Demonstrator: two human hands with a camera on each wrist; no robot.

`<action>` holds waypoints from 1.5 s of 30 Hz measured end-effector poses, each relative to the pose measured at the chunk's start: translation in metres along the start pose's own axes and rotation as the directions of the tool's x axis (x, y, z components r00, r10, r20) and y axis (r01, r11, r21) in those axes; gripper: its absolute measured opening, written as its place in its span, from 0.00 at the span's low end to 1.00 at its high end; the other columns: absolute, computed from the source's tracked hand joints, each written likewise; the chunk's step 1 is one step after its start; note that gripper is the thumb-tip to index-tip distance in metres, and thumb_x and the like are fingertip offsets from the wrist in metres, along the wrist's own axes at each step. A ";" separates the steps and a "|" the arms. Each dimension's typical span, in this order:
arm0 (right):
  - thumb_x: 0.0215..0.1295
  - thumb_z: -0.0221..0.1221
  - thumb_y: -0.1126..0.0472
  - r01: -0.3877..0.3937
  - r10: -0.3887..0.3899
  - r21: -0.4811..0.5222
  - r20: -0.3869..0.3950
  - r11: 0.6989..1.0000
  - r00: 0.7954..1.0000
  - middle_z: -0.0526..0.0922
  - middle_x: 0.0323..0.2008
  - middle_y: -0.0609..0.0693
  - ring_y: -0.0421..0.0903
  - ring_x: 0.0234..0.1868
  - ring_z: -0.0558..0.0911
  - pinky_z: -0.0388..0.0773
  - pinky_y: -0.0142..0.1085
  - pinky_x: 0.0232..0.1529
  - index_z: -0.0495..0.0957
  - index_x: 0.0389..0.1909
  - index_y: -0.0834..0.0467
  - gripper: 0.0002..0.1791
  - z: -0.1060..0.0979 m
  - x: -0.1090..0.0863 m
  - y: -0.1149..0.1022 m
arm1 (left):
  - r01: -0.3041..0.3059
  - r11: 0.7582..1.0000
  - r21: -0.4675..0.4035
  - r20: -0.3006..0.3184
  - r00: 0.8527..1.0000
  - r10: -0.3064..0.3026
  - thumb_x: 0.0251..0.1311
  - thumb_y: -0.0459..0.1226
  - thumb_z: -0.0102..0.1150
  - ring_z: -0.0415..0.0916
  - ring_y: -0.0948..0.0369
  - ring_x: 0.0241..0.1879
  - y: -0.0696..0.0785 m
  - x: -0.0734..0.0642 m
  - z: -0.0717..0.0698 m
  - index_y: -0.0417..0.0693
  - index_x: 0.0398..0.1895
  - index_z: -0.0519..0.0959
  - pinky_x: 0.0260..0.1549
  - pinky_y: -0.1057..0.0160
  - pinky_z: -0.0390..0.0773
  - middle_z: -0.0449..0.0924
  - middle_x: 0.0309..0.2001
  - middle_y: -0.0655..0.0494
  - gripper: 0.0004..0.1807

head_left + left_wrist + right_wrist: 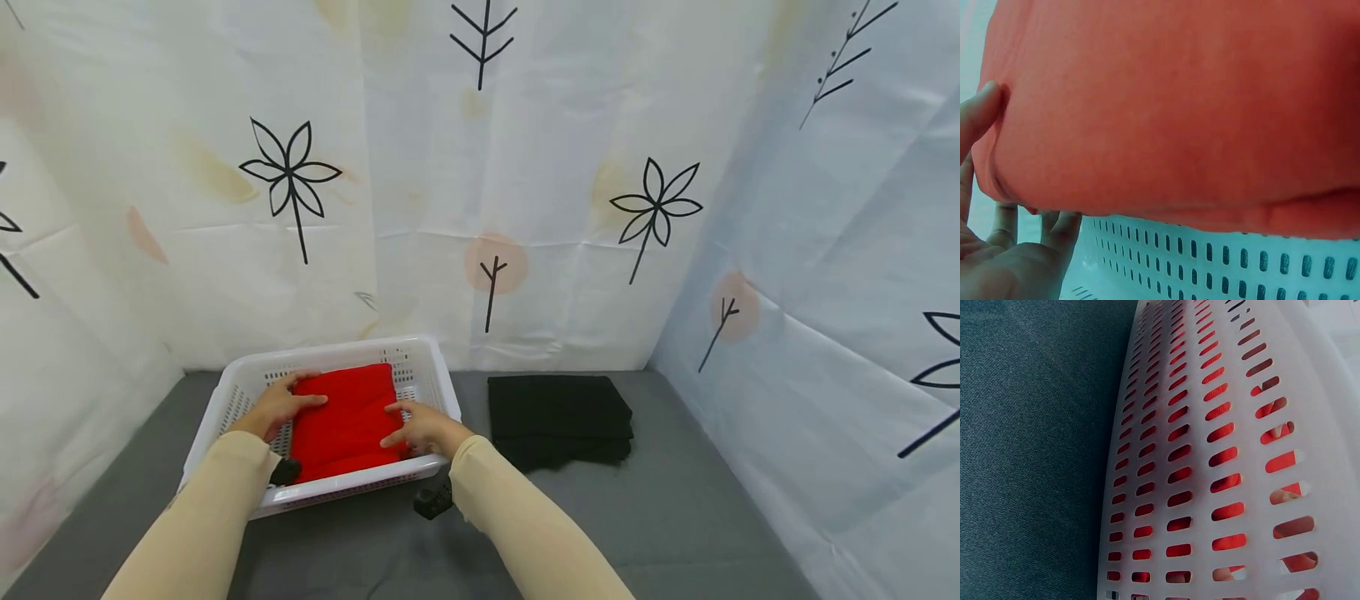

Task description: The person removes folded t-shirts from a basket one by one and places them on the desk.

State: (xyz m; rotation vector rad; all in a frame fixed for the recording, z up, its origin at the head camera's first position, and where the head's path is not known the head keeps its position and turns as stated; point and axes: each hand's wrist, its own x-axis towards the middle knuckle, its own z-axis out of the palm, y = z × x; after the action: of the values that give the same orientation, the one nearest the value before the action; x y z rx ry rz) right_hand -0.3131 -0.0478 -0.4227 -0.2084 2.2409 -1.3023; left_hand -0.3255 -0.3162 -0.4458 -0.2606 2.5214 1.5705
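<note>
A folded red cloth point(345, 417) lies in a white plastic basket point(247, 367). My left hand point(279, 407) grips the cloth's left side; in the left wrist view the thumb presses its edge and the fingers of the left hand point(1016, 262) reach underneath. At the opposite side, my right hand point(426, 429) holds the cloth's right edge, its wrist above the basket rim. From the right wrist, the slotted basket wall point(1254, 456) covers most of that hand; bits of fingers and red fabric show through the slots.
To the right of the basket, a folded black cloth point(558, 417) lies on the grey tabletop point(660, 517). Patterned white curtains point(420, 167) hang behind the table and along both sides.
</note>
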 end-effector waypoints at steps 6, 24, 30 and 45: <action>0.57 0.68 0.68 -0.002 0.003 -0.010 0.044 1.000 0.999 0.73 0.56 0.55 0.46 0.36 0.75 0.83 0.37 0.41 0.70 0.68 0.52 0.36 0.000 0.002 0.001 | -0.003 1.000 -0.016 0.001 1.000 0.003 0.65 0.39 0.61 0.69 0.43 0.56 0.000 0.000 0.000 0.39 0.74 0.56 0.54 0.49 0.78 0.58 0.68 0.29 0.38; 0.57 0.68 0.67 -0.035 0.030 0.044 0.109 0.998 0.994 0.71 0.49 0.53 0.47 0.34 0.70 0.73 0.34 0.32 0.73 0.64 0.51 0.32 0.000 0.007 0.004 | -0.053 0.996 -0.068 0.127 0.990 0.061 0.65 0.38 0.61 0.69 0.47 0.55 -0.003 0.001 0.004 0.41 0.72 0.63 0.45 0.60 0.82 0.57 0.69 0.32 0.33; 0.57 0.68 0.66 -0.053 0.047 0.052 0.123 0.997 0.991 0.72 0.51 0.54 0.50 0.44 0.71 0.79 0.41 0.45 0.74 0.62 0.51 0.30 -0.002 0.008 0.003 | -0.048 0.993 -0.103 0.165 0.984 0.065 0.64 0.37 0.61 0.70 0.47 0.56 0.001 0.001 0.007 0.43 0.73 0.61 0.47 0.58 0.82 0.57 0.69 0.33 0.35; 0.57 0.67 0.66 -0.053 0.050 0.018 0.148 0.998 0.988 0.73 0.50 0.55 0.52 0.48 0.71 0.79 0.46 0.53 0.76 0.55 0.52 0.24 -0.001 0.009 0.004 | -0.040 0.990 -0.136 0.284 0.956 0.078 0.65 0.37 0.60 0.71 0.49 0.54 -0.001 0.000 0.010 0.40 0.72 0.61 0.49 0.53 0.82 0.54 0.68 0.32 0.34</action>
State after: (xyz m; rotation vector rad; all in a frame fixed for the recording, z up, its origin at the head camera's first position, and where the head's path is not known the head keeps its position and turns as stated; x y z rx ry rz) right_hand -0.3207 -0.0492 -0.4289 -0.2295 2.0928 -1.2425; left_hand -0.3252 -0.3076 -0.4512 0.0302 2.2288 1.6598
